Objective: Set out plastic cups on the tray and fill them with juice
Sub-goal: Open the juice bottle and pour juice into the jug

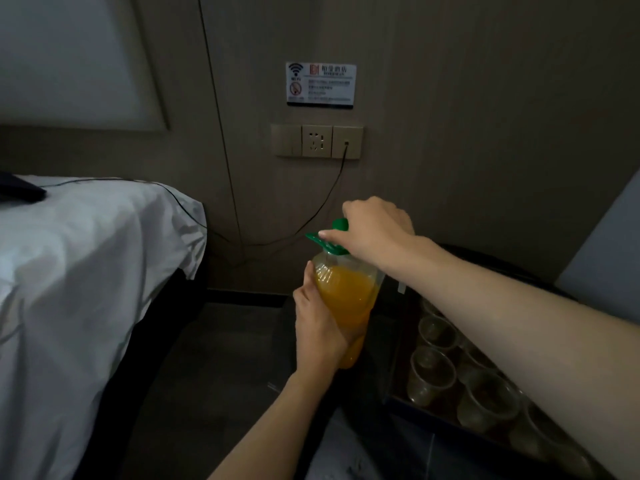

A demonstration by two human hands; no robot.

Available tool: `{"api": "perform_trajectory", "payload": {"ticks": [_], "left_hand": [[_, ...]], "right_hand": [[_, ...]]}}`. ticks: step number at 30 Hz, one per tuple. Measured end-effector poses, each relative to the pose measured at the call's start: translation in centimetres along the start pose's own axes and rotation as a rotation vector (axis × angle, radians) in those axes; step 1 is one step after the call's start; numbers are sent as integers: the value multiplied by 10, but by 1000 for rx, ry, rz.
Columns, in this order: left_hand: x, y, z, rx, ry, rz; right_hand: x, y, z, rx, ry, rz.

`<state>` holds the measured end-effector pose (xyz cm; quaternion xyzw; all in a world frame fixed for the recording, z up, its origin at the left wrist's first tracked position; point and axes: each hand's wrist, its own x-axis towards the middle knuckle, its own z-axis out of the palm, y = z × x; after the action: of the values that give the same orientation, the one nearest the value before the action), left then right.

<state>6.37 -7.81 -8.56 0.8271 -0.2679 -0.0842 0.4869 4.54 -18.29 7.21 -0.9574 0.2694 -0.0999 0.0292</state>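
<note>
Nearest, at the lower right, clear plastic cups [431, 370] stand upright in rows on the dark tray [394, 358]. All that show look empty, so setting out seems done and filling comes next. Just left of the tray, the left hand [317, 323] wraps around the body of the juice bottle [346, 299], probably to steady it. The right hand [375, 230] curls over the green cap [340, 225], a grip suited to unscrewing it before pouring. The bottle is upright and holds orange juice. Left of it is a white bed [86, 254]. On the wall beyond, a cable [332, 188] hangs from the socket [317, 141] under a notice [321, 84].
</note>
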Motion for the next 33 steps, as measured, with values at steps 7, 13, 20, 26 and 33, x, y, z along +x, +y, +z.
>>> {"api": "perform_trajectory", "payload": {"ticks": [7,13,20,26,33], "left_hand": [[3,-5,6,-39,33,19],[2,-3,5,-38,36,23],[4,-6,0,-68,22,37],[7,-9,-5,-86,-25,60],[6,-9,-6,-108,-34,61]], "right_hand": [[6,10,4,50,-30,-157],[10,19,3,65,-72,-252],[20,28,-15,27,-299,-393],[25,27,-26,-113,-392,-464],[24,24,-43,-124,-433,-524]]}}
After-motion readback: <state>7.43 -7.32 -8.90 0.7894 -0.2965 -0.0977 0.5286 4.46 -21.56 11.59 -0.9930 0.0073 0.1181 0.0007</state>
